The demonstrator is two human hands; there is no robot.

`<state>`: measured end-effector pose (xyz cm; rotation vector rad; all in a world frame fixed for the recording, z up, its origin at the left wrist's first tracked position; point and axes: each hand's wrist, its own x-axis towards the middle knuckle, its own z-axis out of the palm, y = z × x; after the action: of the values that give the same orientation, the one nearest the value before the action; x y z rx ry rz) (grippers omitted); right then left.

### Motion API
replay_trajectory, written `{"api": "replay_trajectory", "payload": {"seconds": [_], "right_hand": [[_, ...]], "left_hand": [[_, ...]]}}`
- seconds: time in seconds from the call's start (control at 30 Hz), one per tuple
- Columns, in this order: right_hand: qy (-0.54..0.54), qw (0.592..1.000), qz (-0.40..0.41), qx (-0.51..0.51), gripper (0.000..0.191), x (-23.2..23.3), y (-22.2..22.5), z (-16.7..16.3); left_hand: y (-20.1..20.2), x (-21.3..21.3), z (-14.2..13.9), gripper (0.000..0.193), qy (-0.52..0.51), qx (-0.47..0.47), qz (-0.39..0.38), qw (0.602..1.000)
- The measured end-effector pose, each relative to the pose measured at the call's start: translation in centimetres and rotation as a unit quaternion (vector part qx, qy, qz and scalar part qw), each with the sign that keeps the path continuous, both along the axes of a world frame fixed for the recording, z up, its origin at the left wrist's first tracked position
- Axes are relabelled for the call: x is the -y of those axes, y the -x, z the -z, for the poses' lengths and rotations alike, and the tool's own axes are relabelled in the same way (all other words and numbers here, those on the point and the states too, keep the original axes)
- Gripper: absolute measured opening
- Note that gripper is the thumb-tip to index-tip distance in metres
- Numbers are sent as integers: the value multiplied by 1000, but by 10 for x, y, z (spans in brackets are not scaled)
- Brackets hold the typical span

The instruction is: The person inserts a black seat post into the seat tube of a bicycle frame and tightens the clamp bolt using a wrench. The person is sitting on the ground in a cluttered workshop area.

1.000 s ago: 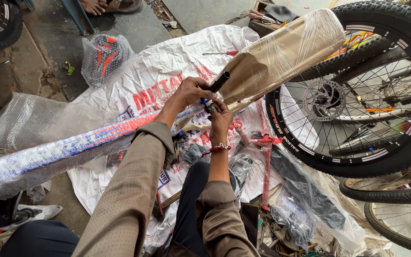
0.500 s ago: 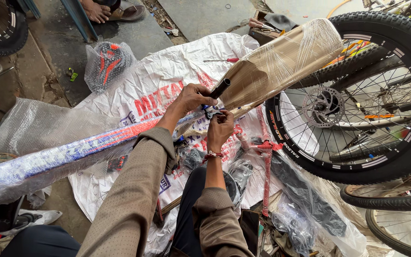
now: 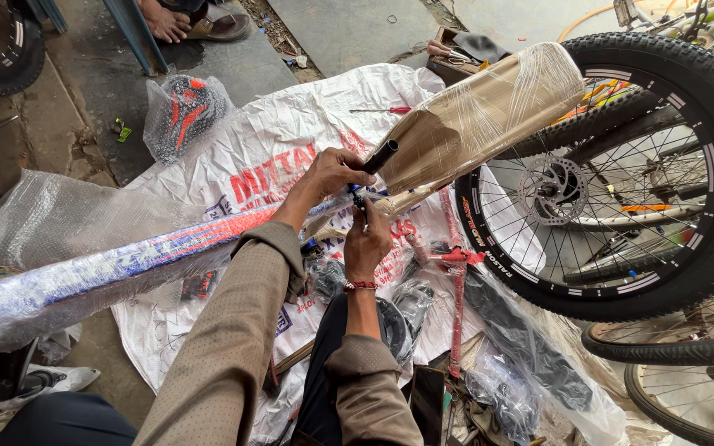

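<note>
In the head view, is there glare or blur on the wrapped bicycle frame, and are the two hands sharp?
Head view: soft daylight, no hard shadows. The plastic wrap on the bicycle frame and on the cardboard-covered part shows white glare streaks. The left hand and right hand are sharp, and so are the spokes of the wheel. Straight lines bend slightly toward the edges, as from a wide lens.

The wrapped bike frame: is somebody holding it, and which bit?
Yes. The left hand grips the bike frame where the black tube sticks out of the wrap. The right hand pinches just beneath it.
</note>
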<state>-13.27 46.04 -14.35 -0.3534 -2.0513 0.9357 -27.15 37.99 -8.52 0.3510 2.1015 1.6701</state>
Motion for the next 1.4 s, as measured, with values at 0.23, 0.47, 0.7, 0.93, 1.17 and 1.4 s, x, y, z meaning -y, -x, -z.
{"api": "replay_trajectory", "payload": {"seconds": [0.23, 0.47, 0.7, 0.93, 1.17, 1.4], "right_hand": [[-52, 997, 56, 1, 20, 2, 11, 12], [590, 794, -140, 44, 19, -23, 36, 26], [381, 916, -124, 17, 23, -14, 22, 5], [-6, 1000, 15, 25, 14, -9, 15, 4], [630, 762, -137, -55, 13, -20, 43, 38], [377, 914, -148, -30, 21, -7, 25, 18]], "left_hand": [[0, -1, -5, 46, 10, -3, -4, 1000], [-3, 0, -7, 46, 10, -10, -11, 1000], [-1, 2, -7, 46, 6, -25, 3, 1000], [-2, 1, -6, 47, 23, -10, -7, 1000], [-1, 0, -9, 48, 3, -17, 6, 1000], [-2, 0, -9, 46, -7, -8, -8, 1000]]}}
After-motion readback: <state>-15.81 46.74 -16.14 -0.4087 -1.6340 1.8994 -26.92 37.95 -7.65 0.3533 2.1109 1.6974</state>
